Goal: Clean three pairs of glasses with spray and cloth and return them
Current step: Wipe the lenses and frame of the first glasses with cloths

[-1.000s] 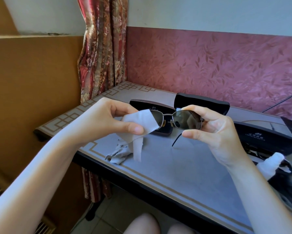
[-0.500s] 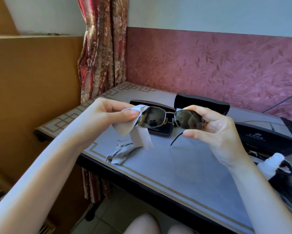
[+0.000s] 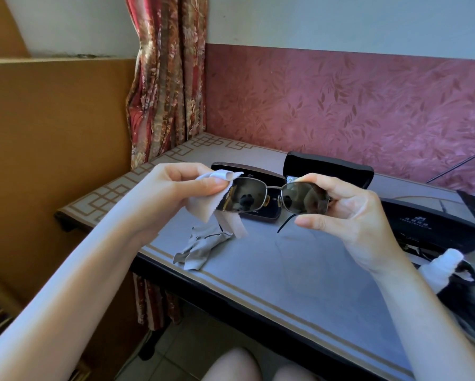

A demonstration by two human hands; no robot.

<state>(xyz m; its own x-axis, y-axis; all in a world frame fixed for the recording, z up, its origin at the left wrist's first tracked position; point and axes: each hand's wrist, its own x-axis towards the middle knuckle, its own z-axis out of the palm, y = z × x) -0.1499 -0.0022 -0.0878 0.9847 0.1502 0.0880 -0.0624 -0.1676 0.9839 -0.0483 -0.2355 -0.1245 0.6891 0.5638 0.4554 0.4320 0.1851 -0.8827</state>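
My right hand [image 3: 349,213] pinches glasses [image 3: 272,198]; my left hand [image 3: 175,193] pinches cloth [image 3: 219,206] onto the lens. Long axis spans hand to hand, above grey table [image 3: 285,270], pink wall [image 3: 354,105] beyond.

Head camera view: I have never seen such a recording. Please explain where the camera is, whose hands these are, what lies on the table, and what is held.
No machine here: a person wears one camera on the head, looking forward and down at their own bare hands. The left hand pinches a thin white cloth against one lens of the metal-framed dark sunglasses; the right hand grips the other side. Beneath is a grey table with beige border lines. On it lie a crumpled grey cloth, an open dark brown case, an open black case and, at the right, a long black case.
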